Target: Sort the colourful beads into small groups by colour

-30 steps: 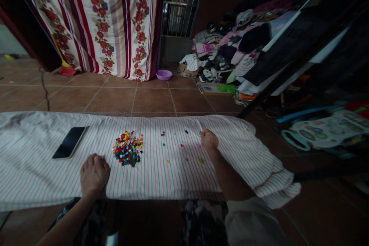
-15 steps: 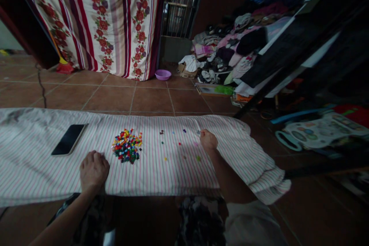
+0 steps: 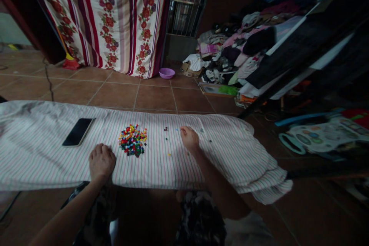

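My left hand (image 3: pixel 102 161) rests with curled fingers on the striped cloth (image 3: pixel 147 173), just left of a heap of small coloured beads or blocks (image 3: pixel 132 141). My right hand (image 3: pixel 189 137) is closed low over the cloth, its fingertips pinched beside a tiny light-blue piece (image 3: pixel 177 130). Anything between those fingertips is too small to make out. Separate tiny pieces lie around it: brown ones (image 3: pixel 165 129), a dark green one (image 3: pixel 166 138), a yellow one (image 3: pixel 169 154), a grey one (image 3: pixel 201 130) and a dark one (image 3: pixel 210 141). The right hand and forearm hide part of this area.
A phone (image 3: pixel 77 132) lies at the cloth's left. Beyond are a tiled floor (image 3: pixel 155 96), a purple basin (image 3: pixel 167 73), a flowered curtain (image 3: pixel 121 23) and a red broom (image 3: pixel 70 63). Piled clothes (image 3: pixel 227 54) and a dark slanted bar (image 3: pixel 259 102) stand to the right.
My right hand has moved left from beside the grey piece to beside the light-blue one. A dark piece now shows at the far right. The view has shifted slightly; my left hand stays on the cloth.
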`<act>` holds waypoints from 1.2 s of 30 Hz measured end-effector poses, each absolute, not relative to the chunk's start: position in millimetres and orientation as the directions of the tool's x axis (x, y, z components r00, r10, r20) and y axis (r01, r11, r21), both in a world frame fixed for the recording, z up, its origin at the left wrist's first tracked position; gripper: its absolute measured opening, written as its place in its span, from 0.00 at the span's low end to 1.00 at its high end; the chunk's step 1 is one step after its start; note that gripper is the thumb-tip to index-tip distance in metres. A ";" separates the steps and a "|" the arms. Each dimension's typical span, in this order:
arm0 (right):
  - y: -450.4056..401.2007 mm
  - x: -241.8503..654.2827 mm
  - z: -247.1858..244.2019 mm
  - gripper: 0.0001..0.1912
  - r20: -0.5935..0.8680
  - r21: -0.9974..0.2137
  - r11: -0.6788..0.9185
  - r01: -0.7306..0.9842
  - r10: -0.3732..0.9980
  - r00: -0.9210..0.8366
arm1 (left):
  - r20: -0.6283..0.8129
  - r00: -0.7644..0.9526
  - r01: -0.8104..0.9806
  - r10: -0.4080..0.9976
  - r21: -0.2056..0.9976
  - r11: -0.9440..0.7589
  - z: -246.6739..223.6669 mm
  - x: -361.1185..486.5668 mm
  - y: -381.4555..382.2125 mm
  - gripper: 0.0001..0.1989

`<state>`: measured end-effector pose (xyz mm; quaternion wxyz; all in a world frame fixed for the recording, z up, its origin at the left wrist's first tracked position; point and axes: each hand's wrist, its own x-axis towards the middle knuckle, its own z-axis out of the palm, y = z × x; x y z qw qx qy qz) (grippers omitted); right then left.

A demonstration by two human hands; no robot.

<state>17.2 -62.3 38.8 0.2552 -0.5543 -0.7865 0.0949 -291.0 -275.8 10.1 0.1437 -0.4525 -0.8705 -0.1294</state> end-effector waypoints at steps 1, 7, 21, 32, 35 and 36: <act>-67.2 7.7 37.4 0.13 0.302 -0.453 0.406 0.794 0.907 -0.292 | 0.370 -0.550 0.824 0.749 0.097 0.558 9.7 -291.1 -275.8 0.13; -98.5 -47.2 26.1 0.11 0.234 -0.513 0.552 0.657 0.827 -0.512 | 0.390 -0.551 0.820 0.738 0.091 0.565 6.1 -292.1 -275.1 0.11; -135.9 -104.4 21.0 0.14 0.083 -0.521 0.612 0.595 0.730 -0.679 | 0.396 -0.543 0.827 0.741 0.096 0.554 5.9 -293.1 -274.7 0.11; -137.5 -122.3 26.2 0.15 -0.027 -0.461 0.586 0.666 0.741 -0.671 | 0.395 -0.553 0.824 0.734 0.129 0.552 4.4 -293.4 -275.2 0.12; -137.2 -122.4 27.9 0.16 -0.041 -0.435 0.603 0.669 0.729 -0.683 | 0.399 -0.546 0.829 0.736 0.132 0.544 3.1 -294.1 -275.6 0.12; -137.0 -122.7 27.9 0.16 -0.043 -0.424 0.612 0.667 0.723 -0.690 | 0.401 -0.545 0.830 0.736 0.131 0.543 2.8 -294.3 -275.7 0.12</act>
